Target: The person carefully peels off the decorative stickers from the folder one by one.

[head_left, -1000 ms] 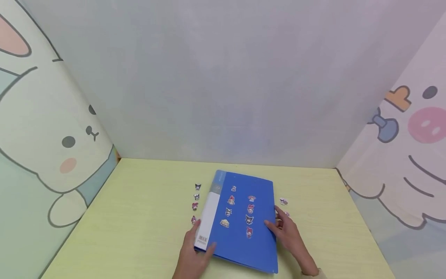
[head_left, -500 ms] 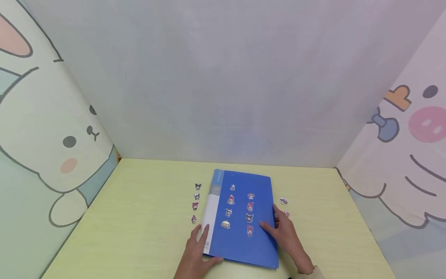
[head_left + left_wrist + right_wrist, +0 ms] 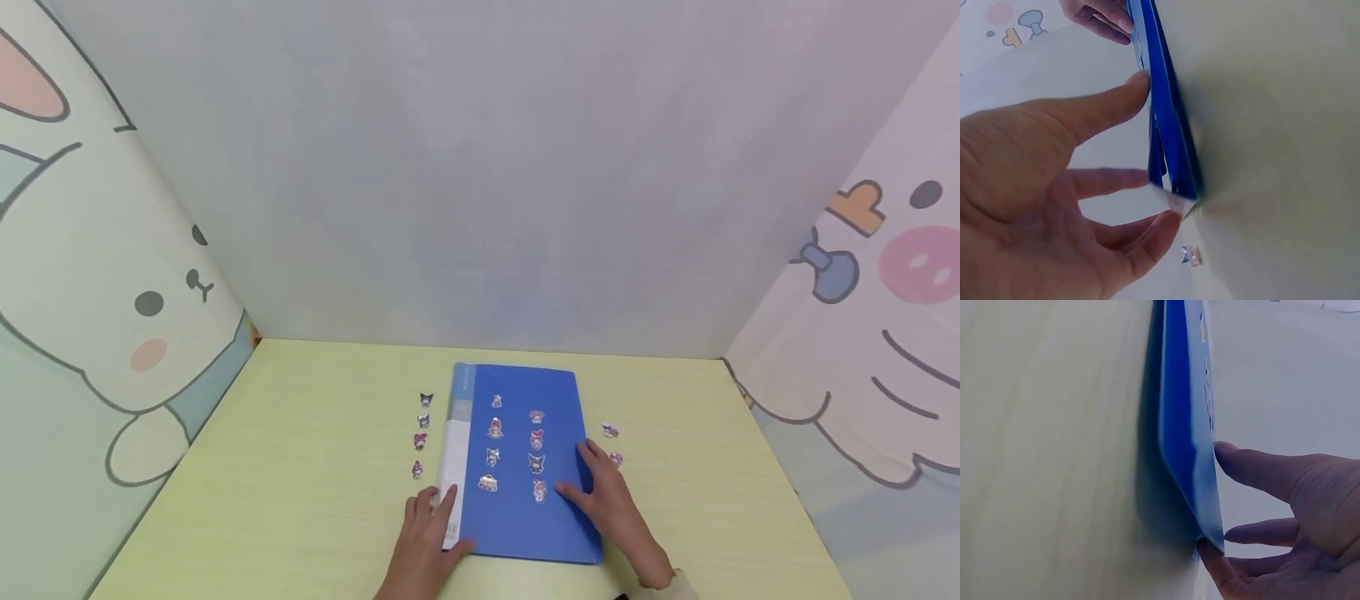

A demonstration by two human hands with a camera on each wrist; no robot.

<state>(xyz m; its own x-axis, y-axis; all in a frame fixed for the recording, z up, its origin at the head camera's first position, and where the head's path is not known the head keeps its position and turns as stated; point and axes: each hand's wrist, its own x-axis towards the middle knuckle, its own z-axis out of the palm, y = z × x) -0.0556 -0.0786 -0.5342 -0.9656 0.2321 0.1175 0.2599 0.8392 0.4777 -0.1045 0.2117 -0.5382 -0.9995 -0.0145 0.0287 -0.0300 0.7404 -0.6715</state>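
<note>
A blue file folder with a white-labelled spine lies on the table, its long sides nearly straight away from me. Two columns of small cartoon stickers run down its cover. At the lower left corner my left hand holds it, thumb at the bottom edge and fingers at the spine. My right hand grips the right edge. The right wrist view shows that thumb on the cover and a fingertip under the edge. From the left wrist, the folder's bottom edge shows a narrow gap between the covers.
Several loose stickers stand in a column on the pale yellow table left of the folder. Two more stickers lie to its right, near my right hand. A grey-white backdrop rises behind, with cartoon-printed panels at both sides.
The folder has turned from a slant to nearly straight, its bottom edge moving away from me. My left hand has shifted slightly right with the spine; my right hand has stayed at the right edge.
</note>
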